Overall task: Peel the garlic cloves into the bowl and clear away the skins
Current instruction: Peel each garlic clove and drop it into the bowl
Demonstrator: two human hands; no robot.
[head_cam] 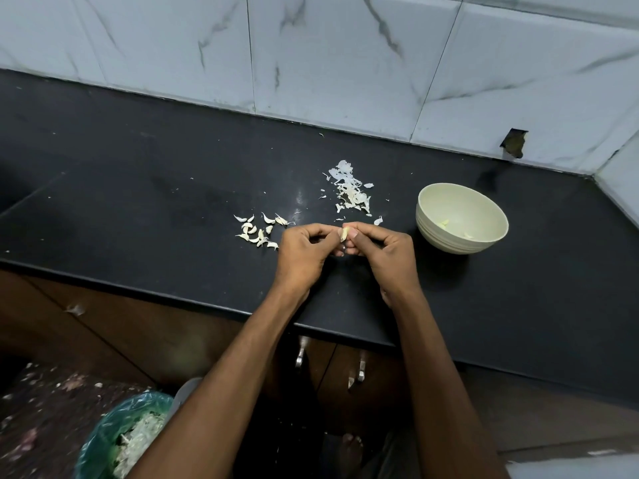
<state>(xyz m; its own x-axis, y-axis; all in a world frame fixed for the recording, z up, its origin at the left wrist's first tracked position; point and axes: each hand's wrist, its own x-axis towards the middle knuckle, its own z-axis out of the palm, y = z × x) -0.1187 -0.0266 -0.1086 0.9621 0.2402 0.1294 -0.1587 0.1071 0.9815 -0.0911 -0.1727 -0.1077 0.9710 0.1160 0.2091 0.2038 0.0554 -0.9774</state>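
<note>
One garlic clove (344, 233) pinched between fingertips of left hand (304, 252) and right hand (378, 250), held above black countertop (138, 202) near front edge. Clove pale cream, small, skin partly on; long axis roughly upright, slightly tilted; which end is tip cannot tell. Both hands together, fingers curled round clove. Unpeeled cloves (257, 231) in loose cluster just left of hands. Skin pile (349, 191) behind hands. Cream bowl (461, 219) right of hands, few peeled pieces inside. No legible writing.
</note>
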